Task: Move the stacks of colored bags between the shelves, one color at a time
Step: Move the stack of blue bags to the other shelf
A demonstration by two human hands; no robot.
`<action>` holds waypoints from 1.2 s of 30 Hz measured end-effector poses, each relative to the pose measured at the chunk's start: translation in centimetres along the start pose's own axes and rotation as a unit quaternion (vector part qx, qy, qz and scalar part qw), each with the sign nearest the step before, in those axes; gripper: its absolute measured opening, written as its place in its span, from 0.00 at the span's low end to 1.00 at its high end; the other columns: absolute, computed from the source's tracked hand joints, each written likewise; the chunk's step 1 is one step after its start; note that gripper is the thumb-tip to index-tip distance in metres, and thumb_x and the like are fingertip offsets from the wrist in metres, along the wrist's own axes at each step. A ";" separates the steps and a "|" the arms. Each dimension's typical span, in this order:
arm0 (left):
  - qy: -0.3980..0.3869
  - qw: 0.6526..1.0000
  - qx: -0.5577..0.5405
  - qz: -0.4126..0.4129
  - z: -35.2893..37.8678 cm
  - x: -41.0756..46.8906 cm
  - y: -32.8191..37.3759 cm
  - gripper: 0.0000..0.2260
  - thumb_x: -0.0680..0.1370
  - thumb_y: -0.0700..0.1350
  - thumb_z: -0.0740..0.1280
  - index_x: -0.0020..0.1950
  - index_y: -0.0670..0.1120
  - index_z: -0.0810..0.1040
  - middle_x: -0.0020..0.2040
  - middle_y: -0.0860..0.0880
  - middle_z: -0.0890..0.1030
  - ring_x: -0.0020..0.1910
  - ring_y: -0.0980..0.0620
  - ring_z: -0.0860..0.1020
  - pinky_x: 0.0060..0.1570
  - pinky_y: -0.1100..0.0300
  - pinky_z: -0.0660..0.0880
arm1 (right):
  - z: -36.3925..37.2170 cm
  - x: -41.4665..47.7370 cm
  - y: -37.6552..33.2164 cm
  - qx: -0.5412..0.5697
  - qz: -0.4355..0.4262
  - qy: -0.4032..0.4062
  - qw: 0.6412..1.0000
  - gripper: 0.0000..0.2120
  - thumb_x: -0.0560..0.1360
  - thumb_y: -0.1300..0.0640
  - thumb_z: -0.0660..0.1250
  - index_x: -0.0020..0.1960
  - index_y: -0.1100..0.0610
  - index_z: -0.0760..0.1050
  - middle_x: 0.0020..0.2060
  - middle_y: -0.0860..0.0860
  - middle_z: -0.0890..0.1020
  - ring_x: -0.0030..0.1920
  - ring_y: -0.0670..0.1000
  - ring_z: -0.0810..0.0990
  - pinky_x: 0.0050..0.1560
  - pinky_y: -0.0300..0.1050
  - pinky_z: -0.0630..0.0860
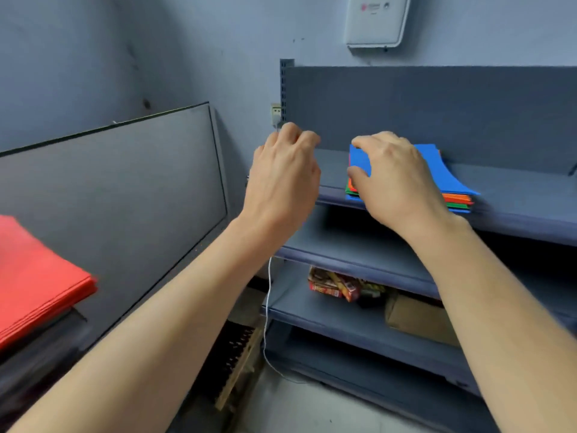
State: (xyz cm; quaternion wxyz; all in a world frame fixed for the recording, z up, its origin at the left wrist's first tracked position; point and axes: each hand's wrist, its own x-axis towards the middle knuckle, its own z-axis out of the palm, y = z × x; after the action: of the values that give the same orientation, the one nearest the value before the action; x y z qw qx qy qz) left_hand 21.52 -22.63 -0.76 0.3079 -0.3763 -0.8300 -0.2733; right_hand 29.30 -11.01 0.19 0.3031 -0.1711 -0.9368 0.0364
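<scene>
A stack of colored bags (449, 179), blue on top with orange, green and red layers beneath, lies on the top shelf (515, 207) of a grey-blue rack. My right hand (393, 179) rests on the stack's left part, thumb at its left edge and fingers curled over the blue top bags. My left hand (281, 176) hovers just left of the stack with loosely curled fingers, holding nothing. A separate stack of red bags (37, 276) lies at the far left on a lower surface.
A dark framed panel (125, 189) leans against the wall on the left. Lower shelves hold red snack packets (337, 284) and a cardboard box (418, 320). A white cable (268, 307) hangs from a wall socket (276, 113) beside the rack. A white box (376, 20) is mounted above.
</scene>
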 end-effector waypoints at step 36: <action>-0.334 0.934 -0.076 -0.104 32.5 18.0 -1.3 0.18 0.75 0.39 0.63 0.34 0.50 0.56 0.36 0.50 0.64 0.45 0.45 0.65 0.43 0.57 0.65 | 13.2 14.6 25.1 -0.041 0.274 -0.146 0.950 0.23 0.78 0.51 0.63 0.70 0.59 0.66 0.67 0.57 0.69 0.64 0.58 0.71 0.61 0.52 0.69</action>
State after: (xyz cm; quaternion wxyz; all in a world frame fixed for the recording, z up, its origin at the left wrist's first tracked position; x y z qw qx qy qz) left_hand 1.10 7.10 -9.64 -0.0468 -0.3796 -0.8963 -0.2244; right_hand 18.01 18.01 -6.75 0.1338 -0.4263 -0.8886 0.1043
